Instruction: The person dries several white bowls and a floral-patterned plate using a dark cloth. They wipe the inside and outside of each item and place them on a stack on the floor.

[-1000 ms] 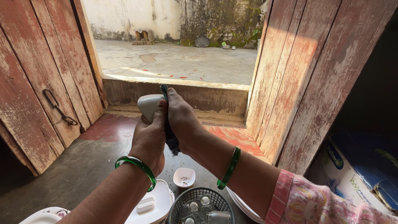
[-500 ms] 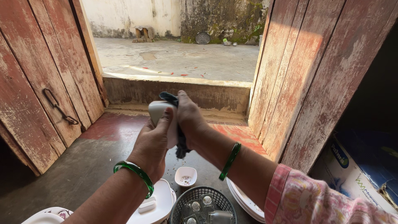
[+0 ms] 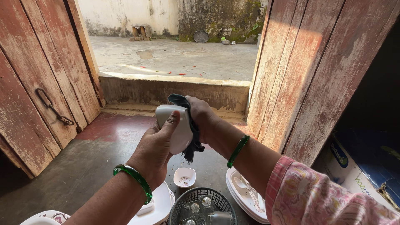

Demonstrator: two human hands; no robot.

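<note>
The left hand [image 3: 156, 148] grips a white square dish [image 3: 175, 125]; the right hand [image 3: 202, 116] presses a dark cloth [image 3: 189, 125] against it. Right of the hands lies a blue-and-white carton [image 3: 358, 166]; below them a grey basket [image 3: 202, 206].

White dish [image 3: 177, 127] is seen wrapped at one edge by a dark teal cloth [image 3: 189, 125]. Green glass bangles are worn: one [image 3: 133, 177] on the left wrist, one [image 3: 238, 151] on the right. Sleeve [image 3: 316, 196]: pink, with a yellow floral print and checked cuff. Small bowl [image 3: 184, 176]: white, speckled inside. Basket [image 3: 203, 206]: dark grey mesh. Stacked plates [image 3: 246, 196]: white. Doors [image 3: 37, 79]: faded red paint worn to bare wood. Floor [image 3: 83, 166]: grey, red band by the threshold. Box [image 3: 366, 166]: blue and white.
</note>
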